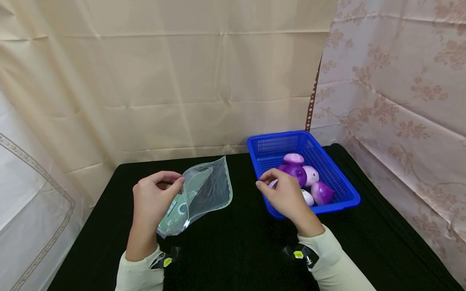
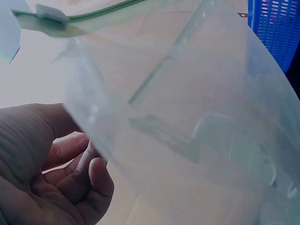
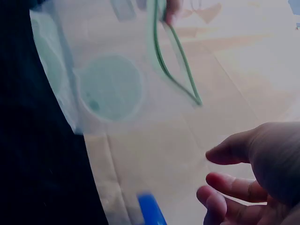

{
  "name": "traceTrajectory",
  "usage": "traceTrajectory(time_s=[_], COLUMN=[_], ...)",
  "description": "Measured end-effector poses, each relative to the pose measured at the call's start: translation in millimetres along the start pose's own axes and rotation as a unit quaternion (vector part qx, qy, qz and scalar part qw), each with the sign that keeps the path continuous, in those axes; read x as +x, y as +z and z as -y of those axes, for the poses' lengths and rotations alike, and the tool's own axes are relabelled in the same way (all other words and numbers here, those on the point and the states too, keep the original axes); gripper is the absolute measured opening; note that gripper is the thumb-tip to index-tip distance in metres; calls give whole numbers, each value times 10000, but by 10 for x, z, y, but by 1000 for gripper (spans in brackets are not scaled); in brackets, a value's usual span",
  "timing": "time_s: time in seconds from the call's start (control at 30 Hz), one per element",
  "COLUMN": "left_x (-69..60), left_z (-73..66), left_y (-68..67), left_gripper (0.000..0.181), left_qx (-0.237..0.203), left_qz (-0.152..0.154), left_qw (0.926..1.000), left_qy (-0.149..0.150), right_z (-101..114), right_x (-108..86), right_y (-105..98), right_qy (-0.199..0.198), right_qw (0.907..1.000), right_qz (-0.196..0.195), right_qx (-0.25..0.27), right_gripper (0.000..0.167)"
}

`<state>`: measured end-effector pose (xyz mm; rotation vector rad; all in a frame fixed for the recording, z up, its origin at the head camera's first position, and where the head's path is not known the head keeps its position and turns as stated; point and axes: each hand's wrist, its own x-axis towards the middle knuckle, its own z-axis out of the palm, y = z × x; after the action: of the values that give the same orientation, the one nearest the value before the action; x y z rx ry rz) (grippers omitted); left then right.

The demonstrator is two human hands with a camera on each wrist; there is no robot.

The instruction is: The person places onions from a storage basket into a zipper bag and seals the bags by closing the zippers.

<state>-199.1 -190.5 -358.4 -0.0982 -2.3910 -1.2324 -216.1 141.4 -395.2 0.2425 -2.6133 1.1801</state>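
With thumb and fingers, my left hand (image 1: 154, 202) pinches the edge of a clear zip bag (image 1: 214, 188) with green printing. The bag's mouth gapes toward the right, and a white slider sits on its green zip strip (image 2: 108, 14). In the right wrist view a round green print shows on the bag (image 3: 110, 87). My right hand (image 1: 285, 196) hovers over the near left side of a blue plastic basket (image 1: 336, 178), its fingers loosely bent and holding nothing. Several purple and white rounded items, one like a purple onion (image 1: 322, 193), lie in the basket, partly hidden by that hand.
A black cloth (image 1: 225, 250) covers the table. Behind it hangs a cream curtain (image 1: 174, 81), with a floral curtain (image 1: 407, 101) along the right side and a white cloth (image 1: 32, 202) at the left.
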Motion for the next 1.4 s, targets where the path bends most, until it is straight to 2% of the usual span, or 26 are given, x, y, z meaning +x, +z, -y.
traceTrajectory(time_s=[0.2, 0.33, 0.43, 0.57, 0.73, 1.1, 1.4], left_x=[-1, 4, 6, 6, 5, -2, -8], left_z=[0, -4, -12, -22, -28, -23, -12], left_y=[-9, -19, -24, -28, -32, -39, -56], left_gripper=[8, 8, 8, 8, 8, 7, 8], left_qx=[38, 51, 55, 59, 53, 133, 149], left_qz=[-52, -60, -48, -44, -63, -105, -127], left_qw=[10000, 10000, 10000, 10000, 10000, 9999, 9998], left_qy=[13, 34, 22, 6, 24, -36, -55], right_z=[-187, -304, -369, -439, -514, -665, -698], right_x=[89, 127, 141, 152, 165, 198, 225], right_y=[-172, -270, -344, -436, -508, -505, -470], right_qy=[207, 240, 422, 729, 918, 916, 873], right_qw=[9981, 9964, 9951, 9933, 9914, 9890, 9873], right_qz=[-373, -497, -511, -367, -108, 519, 559], right_qx=[-453, -638, -736, -822, -927, -1034, -1201], right_gripper=[25, 36, 44, 52, 60, 74, 68])
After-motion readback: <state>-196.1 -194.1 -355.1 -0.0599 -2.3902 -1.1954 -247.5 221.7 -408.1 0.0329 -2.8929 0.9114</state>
